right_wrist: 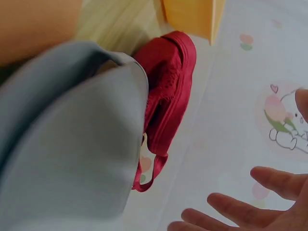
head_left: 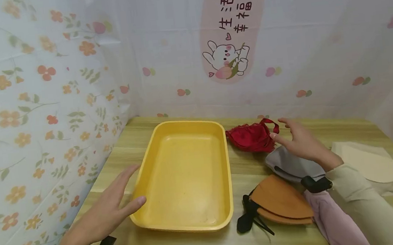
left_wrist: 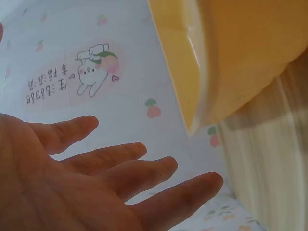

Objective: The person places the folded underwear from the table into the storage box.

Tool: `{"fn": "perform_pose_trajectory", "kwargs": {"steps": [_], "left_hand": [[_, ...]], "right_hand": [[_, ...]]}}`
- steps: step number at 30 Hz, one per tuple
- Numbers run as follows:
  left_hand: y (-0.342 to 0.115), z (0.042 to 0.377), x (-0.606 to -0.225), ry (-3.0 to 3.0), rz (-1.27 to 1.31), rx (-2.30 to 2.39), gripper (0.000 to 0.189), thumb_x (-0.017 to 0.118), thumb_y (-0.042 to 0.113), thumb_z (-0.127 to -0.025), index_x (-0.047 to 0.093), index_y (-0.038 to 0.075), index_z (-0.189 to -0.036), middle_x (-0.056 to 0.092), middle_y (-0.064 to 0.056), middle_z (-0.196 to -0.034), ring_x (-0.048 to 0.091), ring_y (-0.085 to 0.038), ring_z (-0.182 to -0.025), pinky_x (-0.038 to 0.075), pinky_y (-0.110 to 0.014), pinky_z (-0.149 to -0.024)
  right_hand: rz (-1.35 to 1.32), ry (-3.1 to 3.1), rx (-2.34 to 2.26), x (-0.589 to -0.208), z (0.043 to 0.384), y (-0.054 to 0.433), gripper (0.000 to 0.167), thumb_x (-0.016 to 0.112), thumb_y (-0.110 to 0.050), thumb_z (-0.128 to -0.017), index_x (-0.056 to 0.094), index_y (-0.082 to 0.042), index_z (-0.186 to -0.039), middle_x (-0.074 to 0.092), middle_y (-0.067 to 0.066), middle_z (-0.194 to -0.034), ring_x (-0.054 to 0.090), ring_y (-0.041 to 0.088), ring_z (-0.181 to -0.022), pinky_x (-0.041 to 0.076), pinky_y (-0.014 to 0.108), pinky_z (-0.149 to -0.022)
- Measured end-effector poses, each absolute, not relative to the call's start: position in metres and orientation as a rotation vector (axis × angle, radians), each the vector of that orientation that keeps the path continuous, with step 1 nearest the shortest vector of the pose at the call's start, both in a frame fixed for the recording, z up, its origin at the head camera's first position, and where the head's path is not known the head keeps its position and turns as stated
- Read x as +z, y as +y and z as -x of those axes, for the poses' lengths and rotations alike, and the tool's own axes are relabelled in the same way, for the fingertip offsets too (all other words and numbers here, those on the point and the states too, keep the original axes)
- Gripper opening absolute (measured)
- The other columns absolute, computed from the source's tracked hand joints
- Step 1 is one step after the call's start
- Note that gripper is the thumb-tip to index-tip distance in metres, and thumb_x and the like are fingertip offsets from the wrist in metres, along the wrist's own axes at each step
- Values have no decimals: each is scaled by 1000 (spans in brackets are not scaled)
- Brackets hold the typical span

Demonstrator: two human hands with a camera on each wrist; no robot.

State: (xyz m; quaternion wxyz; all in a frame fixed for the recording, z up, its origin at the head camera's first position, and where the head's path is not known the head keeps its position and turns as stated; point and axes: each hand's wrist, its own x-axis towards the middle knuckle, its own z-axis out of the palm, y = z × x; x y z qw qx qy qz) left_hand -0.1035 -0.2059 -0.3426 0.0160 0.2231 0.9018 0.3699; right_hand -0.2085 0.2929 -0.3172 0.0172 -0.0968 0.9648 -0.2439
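Looks unstarted: yellow tray bare; red cloth, gray cloth, orange cloth all outside. Left hand, right hand spread, empty.

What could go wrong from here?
1. The red strap loops close to the right grip; a finger might snag it.
2. The right sleeve overlaps the pink cloth in the head view; it could drag it.
3. The left grip, beside the yellow tray, might nudge it.
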Motion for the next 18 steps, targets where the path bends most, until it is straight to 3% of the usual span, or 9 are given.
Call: {"fn": "perform_pose_trajectory", "kwargs": {"steps": [9,15,18], "left_hand": [[-209,100,-358,2717,-570,1196,84,63,38,-98,12,21,-162,18,-21,-167,25,-49,-149,29,-73,-109],[-213,99,-368,2644,-584,1262,88,66,32,-97,10,15,-163,16,-24,-167,27,-53,-147,39,-67,-107],[-217,100,-370,2598,-611,1308,91,68,27,-95,8,19,-163,16,-24,-167,25,-54,-148,40,-65,-106]], "right_hand": [[182,2847,-864,-313,229,291,83,49,-49,-103,17,4,-158,23,37,-158,27,58,-142,37,70,-107],[102,2728,-972,-315,237,293,82,46,-48,-105,11,3,-159,20,39,-158,26,56,-143,36,69,-109],[78,2679,-1025,-317,239,296,81,44,-47,-106,8,2,-159,24,39,-156,28,55,-143,34,68,-110]]}}
